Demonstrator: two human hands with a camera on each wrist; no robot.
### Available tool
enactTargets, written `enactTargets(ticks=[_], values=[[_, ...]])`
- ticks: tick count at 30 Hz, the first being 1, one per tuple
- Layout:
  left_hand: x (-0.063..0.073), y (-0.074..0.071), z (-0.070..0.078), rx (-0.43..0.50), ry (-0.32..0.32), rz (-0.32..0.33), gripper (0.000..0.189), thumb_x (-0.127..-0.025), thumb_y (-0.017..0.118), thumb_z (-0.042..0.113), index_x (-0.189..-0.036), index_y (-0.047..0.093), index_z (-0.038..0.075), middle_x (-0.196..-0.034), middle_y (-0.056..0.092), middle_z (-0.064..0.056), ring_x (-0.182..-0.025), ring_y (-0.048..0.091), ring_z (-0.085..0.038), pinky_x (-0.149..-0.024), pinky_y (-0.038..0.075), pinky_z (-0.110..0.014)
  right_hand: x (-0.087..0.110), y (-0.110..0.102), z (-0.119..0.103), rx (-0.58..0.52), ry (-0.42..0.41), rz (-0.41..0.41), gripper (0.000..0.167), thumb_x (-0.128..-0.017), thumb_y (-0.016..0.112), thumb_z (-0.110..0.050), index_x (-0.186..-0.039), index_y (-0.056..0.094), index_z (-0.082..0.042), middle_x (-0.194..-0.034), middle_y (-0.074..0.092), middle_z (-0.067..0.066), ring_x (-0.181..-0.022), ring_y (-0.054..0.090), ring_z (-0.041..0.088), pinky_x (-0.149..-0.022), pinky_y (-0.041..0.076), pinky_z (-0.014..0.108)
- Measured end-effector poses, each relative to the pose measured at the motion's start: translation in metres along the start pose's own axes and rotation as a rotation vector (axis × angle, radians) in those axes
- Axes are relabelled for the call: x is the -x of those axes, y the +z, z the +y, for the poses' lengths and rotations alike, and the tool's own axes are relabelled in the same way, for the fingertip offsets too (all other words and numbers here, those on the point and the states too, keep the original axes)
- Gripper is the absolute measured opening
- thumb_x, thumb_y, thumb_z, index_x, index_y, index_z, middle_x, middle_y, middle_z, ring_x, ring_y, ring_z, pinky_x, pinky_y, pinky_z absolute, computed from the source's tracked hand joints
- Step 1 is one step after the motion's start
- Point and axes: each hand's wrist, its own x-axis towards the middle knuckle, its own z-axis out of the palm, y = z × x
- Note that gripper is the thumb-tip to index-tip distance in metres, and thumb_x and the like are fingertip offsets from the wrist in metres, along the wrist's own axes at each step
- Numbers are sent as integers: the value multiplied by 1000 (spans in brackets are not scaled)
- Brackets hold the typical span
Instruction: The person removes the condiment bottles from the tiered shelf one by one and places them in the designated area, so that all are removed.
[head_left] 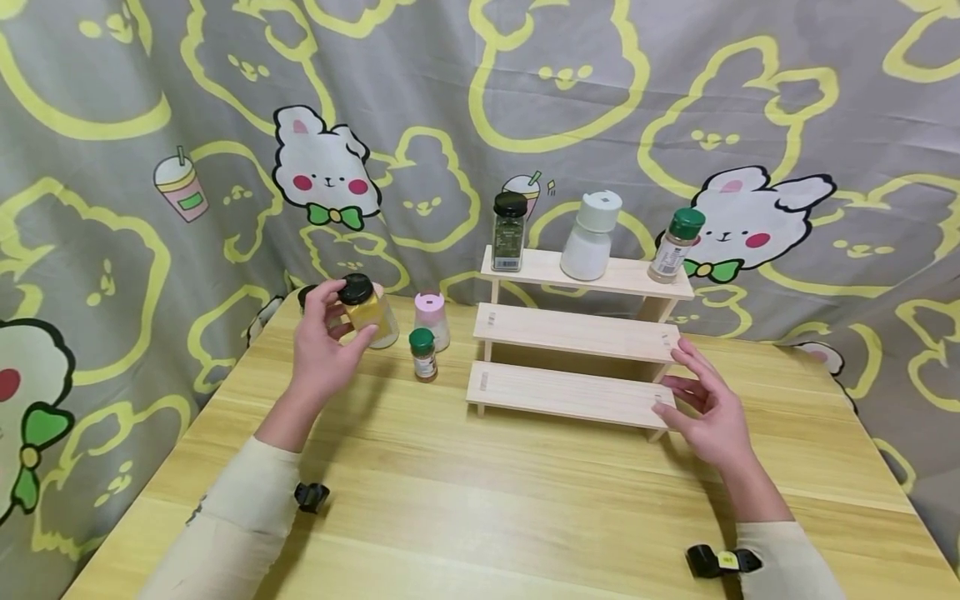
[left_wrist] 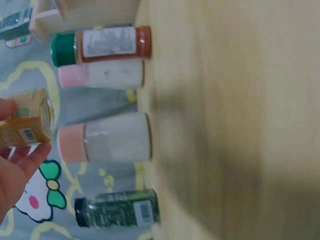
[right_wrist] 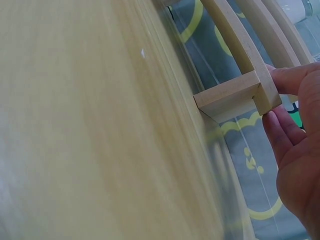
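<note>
My left hand (head_left: pixel 327 346) grips a spice jar (head_left: pixel 365 305) of yellow powder with a black lid. In the left wrist view this jar (left_wrist: pixel 27 119) is held above the table's level, apart from the bottles behind it. With thumb and fingers, my right hand (head_left: pixel 714 421) pinches the right end of a three-tier wooden shelf (head_left: pixel 573 331); the right wrist view shows the board end (right_wrist: pixel 268 97) between them. On the top tier stand a black-lidded jar of green herbs (head_left: pixel 508 235), a white shaker (head_left: pixel 588 242) and a green-capped spice bottle (head_left: pixel 673 248). Both lower tiers are bare.
Left of the shelf stand a pink-capped shaker (head_left: pixel 431 319), a green-capped bottle (head_left: pixel 423 358), a peach-capped shaker (left_wrist: pixel 107 142) and a dark-capped herb jar (left_wrist: pixel 120 209). A patterned curtain (head_left: pixel 420 100) hangs behind the wooden table (head_left: pixel 480 500).
</note>
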Motion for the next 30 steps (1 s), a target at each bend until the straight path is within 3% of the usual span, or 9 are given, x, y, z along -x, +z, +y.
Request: enactTargets(ticks=[6,14,21,24,30], values=[[7,-8,-12,6,-54,-29,77,-80,79,-10,-143,37,9,-129,54,-20,-112,59,-36,-86,54,-50,0,-2,15,0,5,6,85,-72,73,27,-148,45,0,-160,28,11,-109,63,16,-93,47,18],[13,-12,-31,20,-87,-66,77,-78,77,-15,-141,38,8,-125,56,-21,-109,60,-34,-83,52,-23,0,-2,16,-12,-4,8,83,-72,71,29,-147,44,4,-160,27,15,-110,63,21,-95,47,20],[16,-13,-41,15,-186,-134,78,-78,75,-18,-141,37,6,-126,53,-23,-109,57,-35,-86,51,-39,0,-1,14,-20,7,14,85,-72,71,29,-147,45,0,-160,28,11,-109,63,16,-94,47,18],[16,-15,-41,20,-198,-162,77,-79,72,-21,-141,35,3,-127,52,-26,-110,56,-37,-87,50,-43,0,-1,15,-22,6,14,85,-72,72,28,-148,45,0,-160,28,11,-109,63,16,-94,47,18],[15,-20,-22,38,-210,-200,74,-77,70,-25,-138,33,-5,-121,52,-31,-111,57,-42,-84,51,-30,0,0,16,-19,-4,10,85,-72,73,28,-147,45,0,-160,28,11,-109,63,16,-94,47,18]])
